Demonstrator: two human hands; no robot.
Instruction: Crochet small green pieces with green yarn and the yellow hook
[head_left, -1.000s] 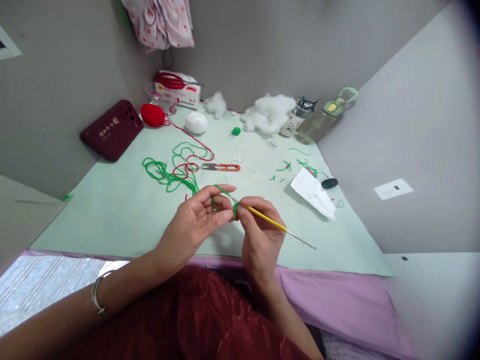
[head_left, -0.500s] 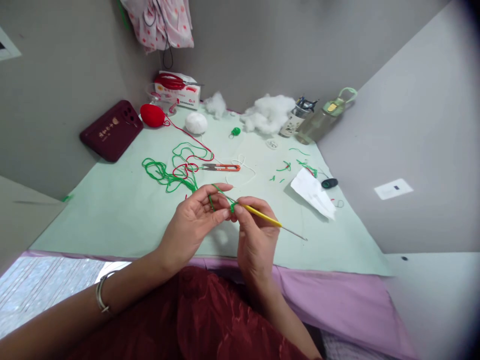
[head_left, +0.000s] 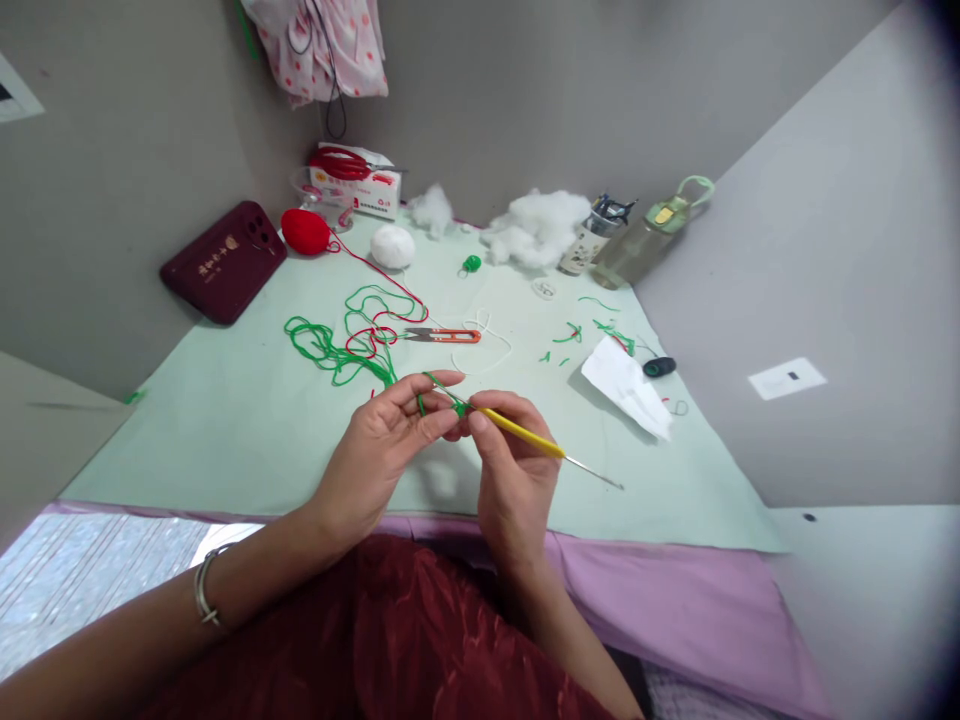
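My left hand [head_left: 386,440] pinches a small piece of green crochet work [head_left: 460,408] between thumb and fingers, with a green strand passing over its raised index finger. In my right hand [head_left: 517,460] is a crochet hook [head_left: 525,432] with a yellow grip and metal ends. The hook's far tip meets the green piece; its other end points down to the right. Loose green yarn [head_left: 322,345] lies in loops beyond my left hand. Thread snips [head_left: 444,335] with an orange handle rest just past both hands. Fingers partly hide the stitches.
Farther back are a red yarn ball [head_left: 305,231], a white yarn ball [head_left: 392,246], white stuffing [head_left: 536,228] and a small green crocheted piece [head_left: 471,263]. A dark red case [head_left: 223,262] stands left. Crumpled paper [head_left: 626,385], green scraps and a bottle [head_left: 641,240] are at right.
The green piece has shifted slightly left with my left fingers. The hook has tilted a little, its free end now lower and farther right.
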